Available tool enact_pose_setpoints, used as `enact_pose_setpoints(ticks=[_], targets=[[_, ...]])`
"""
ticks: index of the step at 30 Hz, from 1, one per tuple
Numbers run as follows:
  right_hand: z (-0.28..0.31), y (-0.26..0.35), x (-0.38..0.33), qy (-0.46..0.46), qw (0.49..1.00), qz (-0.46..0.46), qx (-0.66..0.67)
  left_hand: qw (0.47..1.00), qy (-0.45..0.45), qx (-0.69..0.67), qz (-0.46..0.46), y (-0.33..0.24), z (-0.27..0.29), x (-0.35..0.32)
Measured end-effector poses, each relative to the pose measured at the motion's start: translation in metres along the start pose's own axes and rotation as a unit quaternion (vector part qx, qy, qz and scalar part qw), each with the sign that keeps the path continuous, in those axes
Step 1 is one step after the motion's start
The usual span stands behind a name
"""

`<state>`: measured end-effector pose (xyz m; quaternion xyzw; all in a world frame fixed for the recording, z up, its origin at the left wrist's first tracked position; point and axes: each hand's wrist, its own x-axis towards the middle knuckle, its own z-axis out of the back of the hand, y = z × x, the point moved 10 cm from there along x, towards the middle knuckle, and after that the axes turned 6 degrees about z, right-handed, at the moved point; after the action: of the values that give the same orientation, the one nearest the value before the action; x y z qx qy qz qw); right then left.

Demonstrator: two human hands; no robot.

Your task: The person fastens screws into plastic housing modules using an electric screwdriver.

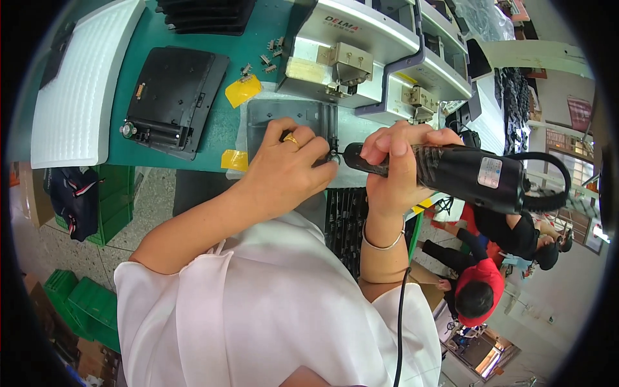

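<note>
My right hand point(400, 158) is wrapped round a black corded electric screwdriver point(474, 174), which lies sideways with its narrow end toward my left hand. My left hand point(290, 164), a gold ring on one finger, bends over a dark plastic housing point(309, 116) on the bench. Its thumb and fingers are closed together at the housing's right edge, beside a small shiny metal part point(334, 158) near the screwdriver's end. What the left fingertips pinch, if anything, is hidden. The housing lies flat, partly covered by the left hand.
Another black housing point(171, 100) lies on the green mat point(222, 126) at left, by a white ribbed tray point(90, 84). Yellow pieces point(244, 91) and several small metal parts point(265, 59) lie nearby. Silver machines point(351, 42) stand behind. A person in red point(480, 293) is at right.
</note>
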<state>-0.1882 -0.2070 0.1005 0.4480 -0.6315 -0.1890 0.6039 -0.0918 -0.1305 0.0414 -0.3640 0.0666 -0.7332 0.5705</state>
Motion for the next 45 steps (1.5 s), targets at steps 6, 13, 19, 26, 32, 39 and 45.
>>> enact_pose_setpoints(ticks=[6,13,19,26,32,39,45], targets=[[0.022,0.021,0.034,-0.053,0.993,0.06,0.091,0.998,0.002,-0.039,0.053,0.007,-0.007,0.009],[-0.012,0.016,0.066,-0.034,0.987,0.116,0.108,0.993,0.058,-0.075,0.068,0.01,-0.014,0.015],[-0.022,0.005,0.068,-0.031,0.99,0.119,0.073,0.991,0.093,-0.079,0.06,0.012,-0.021,0.018],[-0.028,0.003,0.072,-0.011,0.99,0.113,0.083,0.988,0.123,-0.075,0.051,0.014,-0.023,0.021],[-0.035,0.002,0.077,0.011,0.992,0.111,0.054,0.989,0.108,-0.09,0.053,0.016,-0.019,0.021],[-0.029,0.002,0.073,0.0,0.99,0.113,0.078,0.986,0.097,-0.107,0.083,0.018,-0.016,0.02],[-0.041,0.004,0.078,0.068,0.988,0.118,0.078,0.986,0.084,-0.115,0.091,0.013,-0.016,0.023]])
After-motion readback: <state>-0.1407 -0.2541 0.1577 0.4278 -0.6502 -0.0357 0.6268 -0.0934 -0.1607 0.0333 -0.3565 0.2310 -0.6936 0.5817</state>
